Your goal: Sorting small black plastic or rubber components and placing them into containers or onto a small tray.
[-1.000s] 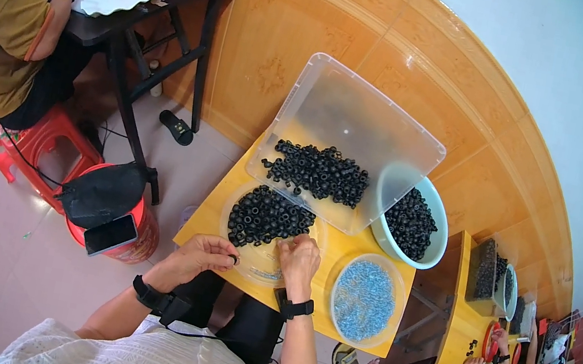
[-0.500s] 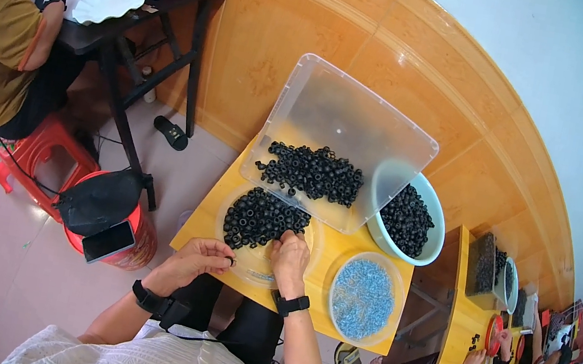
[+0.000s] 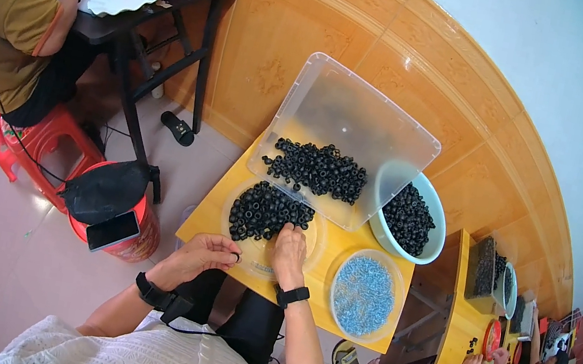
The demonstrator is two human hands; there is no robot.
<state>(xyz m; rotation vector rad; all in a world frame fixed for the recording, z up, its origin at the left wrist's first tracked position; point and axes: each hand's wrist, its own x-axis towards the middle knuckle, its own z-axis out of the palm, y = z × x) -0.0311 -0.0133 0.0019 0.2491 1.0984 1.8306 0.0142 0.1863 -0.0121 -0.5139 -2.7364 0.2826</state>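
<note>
My left hand (image 3: 200, 256) pinches a small black ring-shaped piece (image 3: 237, 257) between thumb and fingertips, over the near left edge of a round clear tray (image 3: 318, 245). A pile of black ring-shaped pieces (image 3: 261, 210) fills the far part of that tray. My right hand (image 3: 288, 256) reaches into the tray at the pile's near right edge, its fingers drawn together; whatever lies between the fingertips is hidden. A few tiny pale bits lie on the tray's near side, between my hands. Both wrists carry black bands.
Beyond the tray, a clear plastic bin (image 3: 365, 117) holds more black pieces. To the right stand a pale blue bowl (image 3: 440, 208) of black pieces and a round tub (image 3: 402, 299) of small blue pieces. Co-workers sit at left and far right. A red bucket (image 3: 141, 237) stands left.
The whole view has shifted slightly. My left hand still pinches a black piece, and my right hand stays at the pile's edge.
</note>
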